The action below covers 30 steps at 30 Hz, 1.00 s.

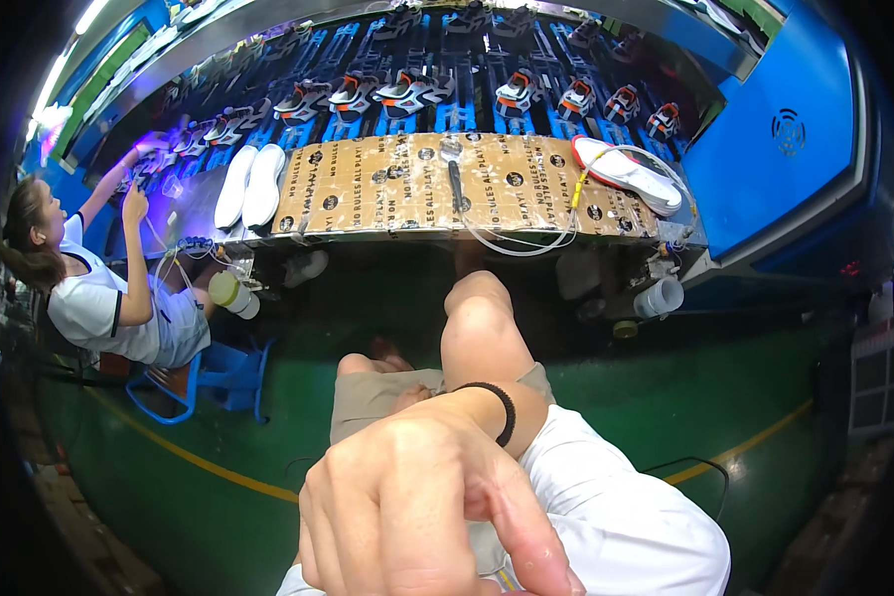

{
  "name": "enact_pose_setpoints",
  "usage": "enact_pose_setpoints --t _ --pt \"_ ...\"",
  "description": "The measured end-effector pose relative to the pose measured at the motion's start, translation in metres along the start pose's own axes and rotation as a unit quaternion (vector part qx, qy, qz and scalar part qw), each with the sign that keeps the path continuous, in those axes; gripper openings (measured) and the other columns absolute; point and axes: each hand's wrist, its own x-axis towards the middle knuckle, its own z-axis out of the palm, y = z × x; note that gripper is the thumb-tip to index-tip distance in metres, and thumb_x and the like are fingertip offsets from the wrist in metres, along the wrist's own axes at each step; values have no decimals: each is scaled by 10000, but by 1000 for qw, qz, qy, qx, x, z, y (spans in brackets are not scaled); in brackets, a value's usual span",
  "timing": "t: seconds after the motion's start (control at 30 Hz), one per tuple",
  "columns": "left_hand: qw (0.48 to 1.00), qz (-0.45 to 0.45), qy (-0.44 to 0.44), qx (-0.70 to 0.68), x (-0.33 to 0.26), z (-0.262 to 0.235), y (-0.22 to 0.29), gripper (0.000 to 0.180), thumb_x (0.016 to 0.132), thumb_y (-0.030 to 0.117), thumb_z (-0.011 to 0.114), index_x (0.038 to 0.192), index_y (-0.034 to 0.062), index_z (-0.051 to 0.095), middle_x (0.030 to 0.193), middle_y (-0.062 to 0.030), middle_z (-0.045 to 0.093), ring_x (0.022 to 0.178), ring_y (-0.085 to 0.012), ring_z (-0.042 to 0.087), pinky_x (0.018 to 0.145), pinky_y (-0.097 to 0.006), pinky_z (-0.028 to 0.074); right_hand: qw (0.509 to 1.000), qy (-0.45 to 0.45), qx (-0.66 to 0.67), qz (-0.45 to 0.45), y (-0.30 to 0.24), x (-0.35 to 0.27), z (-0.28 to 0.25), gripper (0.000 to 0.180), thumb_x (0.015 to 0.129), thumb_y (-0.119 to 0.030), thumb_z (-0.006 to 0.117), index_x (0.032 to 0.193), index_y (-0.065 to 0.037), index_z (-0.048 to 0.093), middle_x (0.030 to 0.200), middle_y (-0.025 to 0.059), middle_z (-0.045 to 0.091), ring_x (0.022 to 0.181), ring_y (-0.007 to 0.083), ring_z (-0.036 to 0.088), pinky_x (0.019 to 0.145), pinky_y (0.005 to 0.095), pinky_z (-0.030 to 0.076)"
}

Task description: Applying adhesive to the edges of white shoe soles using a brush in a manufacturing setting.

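Close in front of the view, my right hand (pixel 417 497) is raised with its back showing and a dark band at the wrist. Its fingers are bent and close together, and the lower edge cuts off their tips, so what they hold, if anything, is hidden. A small bit of skin over my lap may be my left hand (pixel 412 397), mostly covered by the right. Beyond my knees, a dark-handled brush (pixel 455 179) lies on a cardboard sheet (pixel 368 199) on the bench. A white sole with a red rim (pixel 631 179) rests at its right end.
A yellow-and-white tube (pixel 575 194) curves over the bench edge. Two white soles (pixel 248 187) lie left of the cardboard. Several shoe uppers (pixel 407 91) stand on the blue conveyor behind. A co-worker (pixel 119 288) sits at the left. White cups (pixel 659 296) hang below the bench.
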Motion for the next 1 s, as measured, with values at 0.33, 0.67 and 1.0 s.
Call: enact_pose_setpoints --t 0.33,0.67,1.0 --pt "983 15 71 168 -4 12 -1 214 715 -12 856 650 17 654 617 -37 587 533 -97 519 515 -246 348 1000 0 10 -5 -3 2 2 353 895 -414 792 733 -139 641 663 12 570 517 250 532 476 380 344" --pt "999 -13 6 45 -2 -3 -7 166 699 18 800 630 29 649 597 -38 577 531 -98 528 521 -245 355 1000 -8 3 7 -7 2 1 348 917 -389 757 722 -129 634 658 18 559 512 251 519 475 385 336" --pt "998 -12 0 60 -2 -2 -10 171 693 53 806 626 33 650 590 -39 574 530 -99 528 522 -245 352 1000 21 11 0 -6 3 7 334 926 -351 715 713 -110 626 654 36 543 517 260 505 481 397 320"
